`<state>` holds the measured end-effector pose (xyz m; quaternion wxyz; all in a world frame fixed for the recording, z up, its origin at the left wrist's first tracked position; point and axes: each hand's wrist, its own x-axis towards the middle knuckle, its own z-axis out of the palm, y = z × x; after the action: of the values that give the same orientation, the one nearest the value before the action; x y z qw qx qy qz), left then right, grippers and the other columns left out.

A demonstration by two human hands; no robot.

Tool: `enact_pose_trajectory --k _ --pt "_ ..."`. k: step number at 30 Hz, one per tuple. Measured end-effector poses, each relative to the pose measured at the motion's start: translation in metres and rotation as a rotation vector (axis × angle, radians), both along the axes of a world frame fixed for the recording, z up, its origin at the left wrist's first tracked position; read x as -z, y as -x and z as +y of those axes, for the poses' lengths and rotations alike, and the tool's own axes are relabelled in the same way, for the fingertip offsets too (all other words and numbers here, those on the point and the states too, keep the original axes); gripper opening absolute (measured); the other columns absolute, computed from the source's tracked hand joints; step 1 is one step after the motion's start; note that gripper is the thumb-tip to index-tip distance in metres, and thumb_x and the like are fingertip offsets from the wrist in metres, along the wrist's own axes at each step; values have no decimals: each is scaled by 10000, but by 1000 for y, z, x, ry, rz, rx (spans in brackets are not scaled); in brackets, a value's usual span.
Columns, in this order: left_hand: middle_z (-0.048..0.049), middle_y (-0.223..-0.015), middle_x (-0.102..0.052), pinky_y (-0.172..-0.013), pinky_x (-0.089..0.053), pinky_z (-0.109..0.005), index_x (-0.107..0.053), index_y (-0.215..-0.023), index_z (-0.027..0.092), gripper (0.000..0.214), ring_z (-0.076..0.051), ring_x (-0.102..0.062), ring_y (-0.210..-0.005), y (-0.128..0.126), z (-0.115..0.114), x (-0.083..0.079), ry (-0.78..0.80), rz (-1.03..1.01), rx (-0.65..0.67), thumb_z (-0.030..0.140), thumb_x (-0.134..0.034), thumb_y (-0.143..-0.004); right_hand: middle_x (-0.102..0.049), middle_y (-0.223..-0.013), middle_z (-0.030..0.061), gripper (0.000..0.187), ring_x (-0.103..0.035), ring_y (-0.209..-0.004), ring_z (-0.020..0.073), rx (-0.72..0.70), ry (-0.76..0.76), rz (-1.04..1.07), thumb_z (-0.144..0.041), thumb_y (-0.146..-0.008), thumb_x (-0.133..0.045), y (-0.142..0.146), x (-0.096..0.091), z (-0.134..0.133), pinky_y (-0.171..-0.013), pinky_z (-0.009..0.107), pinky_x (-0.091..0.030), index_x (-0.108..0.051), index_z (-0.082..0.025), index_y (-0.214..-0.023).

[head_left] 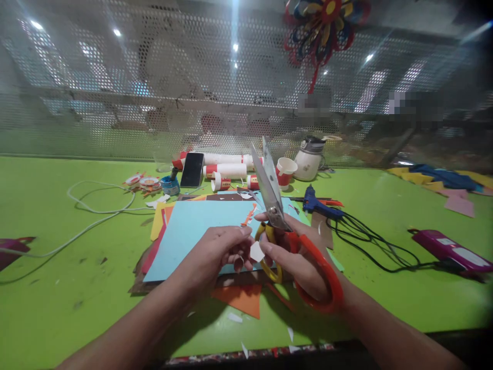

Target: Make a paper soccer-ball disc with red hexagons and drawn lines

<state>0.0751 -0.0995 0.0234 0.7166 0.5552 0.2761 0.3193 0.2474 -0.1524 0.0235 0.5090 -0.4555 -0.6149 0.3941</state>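
Observation:
My right hand (304,262) is wrapped around the orange-handled scissors (271,192), whose blades point up and stand slightly apart. Against its thumb is a small white paper piece (257,252). My left hand (215,252) is beside that piece, fingers curled in and thumb bent over; what they pinch, if anything, is hidden. Below both hands lies a light blue sheet (188,226) on a stack of coloured sheets. Yellow looped handles (275,272) show behind the white piece, partly covered by my right hand. An orange paper cutting (249,215) rests on the blue sheet.
Behind the stack are a blue bottle (170,185), a phone (192,170), white-and-red paper cups (286,172) and a pitcher (308,159). A blue glue gun (321,204) with a black cord lies right. Paper scraps (234,318) lie near the front edge; a perforated screen (215,103) stands behind.

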Motion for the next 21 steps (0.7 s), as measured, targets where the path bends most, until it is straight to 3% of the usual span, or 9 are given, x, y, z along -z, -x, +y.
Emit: enact_pose_trajectory --k 6,12,15,18,21 --pt "13 -663 -575 -567 -394 -219 -633 -793 142 101 -120 -595 -606 -1 1 1 -4 -17 -26 238 -613 -817 -536 -773 -18 303 -501 -629 119 15 29 31 -235 -883 -592 0 0 3 -582 259 -431 -551 -226 -1183" --pt "24 -610 -606 -562 -405 -216 -597 -804 148 131 -95 -551 -551 -1 1 2 -67 43 -40 250 -679 -793 -544 -775 -27 301 -508 -637 111 7 7 29 -223 -886 -600 -1 3 3 -596 250 -432 -558 -248 -1183" --pt "32 -638 -615 -593 -427 -228 -597 -917 172 158 -115 -591 -603 -1 -1 1 -77 -14 -49 237 -676 -795 -566 -829 -13 296 -539 -662 122 -24 64 132 -231 -881 -607 -2 4 4 -646 285 -464 -556 -244 -1172" --pt "4 -723 -641 -631 -448 -242 -628 -879 155 131 -123 -603 -654 -3 -4 -3 -109 -49 -55 201 -684 -770 -577 -872 1 326 -572 -663 140 -78 183 283 -253 -873 -613 -3 3 6 -651 328 -497 -536 -244 -1190" --pt "-12 -738 -663 -638 -461 -246 -647 -830 146 111 -127 -604 -657 -4 -7 -7 -118 -38 -66 162 -695 -732 -566 -828 -16 329 -576 -658 133 -65 193 325 -253 -857 -633 -4 1 7 -637 307 -504 -551 -241 -1175"
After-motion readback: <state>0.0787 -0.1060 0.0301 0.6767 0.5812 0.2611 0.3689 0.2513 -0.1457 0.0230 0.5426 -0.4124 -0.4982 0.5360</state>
